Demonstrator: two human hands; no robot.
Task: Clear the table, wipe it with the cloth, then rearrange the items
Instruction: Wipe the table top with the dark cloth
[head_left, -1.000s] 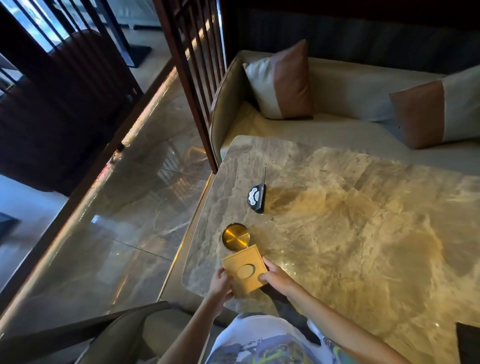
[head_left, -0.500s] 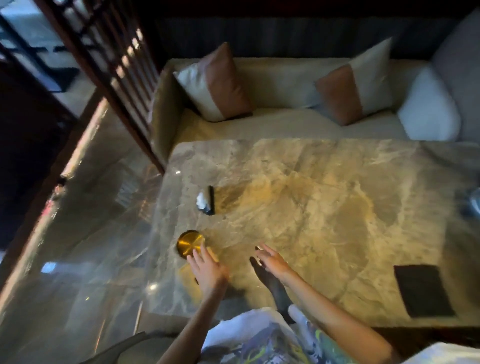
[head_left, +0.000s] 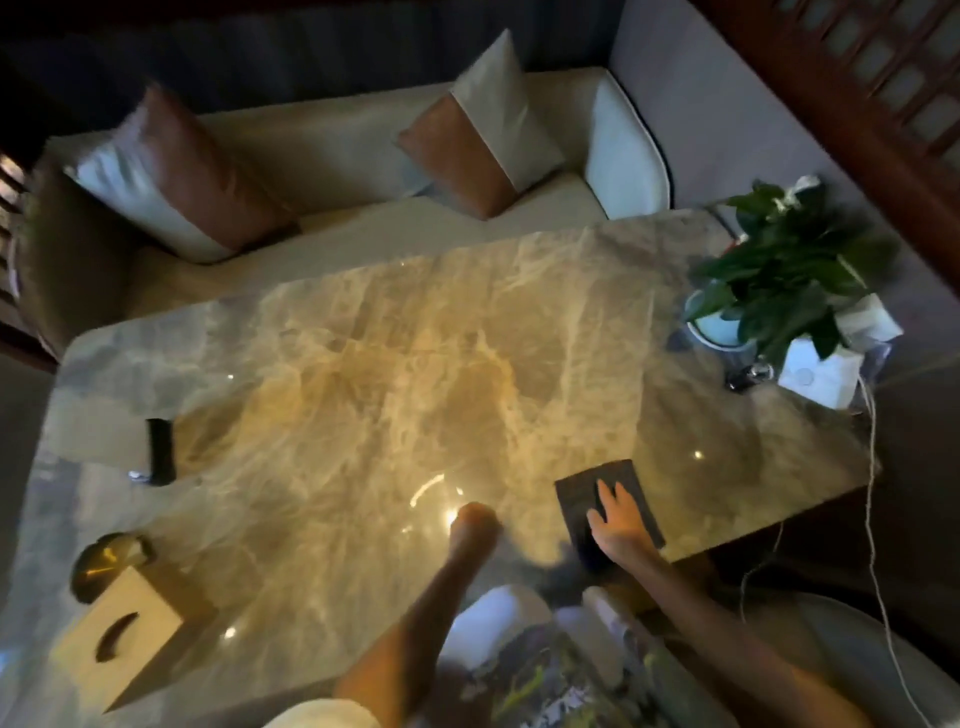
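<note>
The person is sitting at the near long edge of the glossy beige marble table (head_left: 363, 364), with both bare forearms reaching over it. The right hand (head_left: 618, 519) is lying flat on the dark grey square cloth (head_left: 574, 501), fingers (head_left: 605, 491) straight and spread, pressing it against the table's near right part. The left hand (head_left: 471, 522) is resting just inside the table's near edge, left of the cloth and apart from it; it is too blurred for me to tell whether it is clenched or relaxed. At the table's near left corner a gold square tissue box (head_left: 119, 629) is sitting, with a round brass dish (head_left: 106, 564) touching its far side. A slim black remote-like object (head_left: 160, 451) is lying by the table's left edge. On the table's far right corner a green leafy potted plant (head_left: 784, 275) is standing beside a small white box (head_left: 818, 376). Beyond the table's far edge a cream sofa (head_left: 337, 150) is holding two brown-and-white cushions (head_left: 176, 171).
</note>
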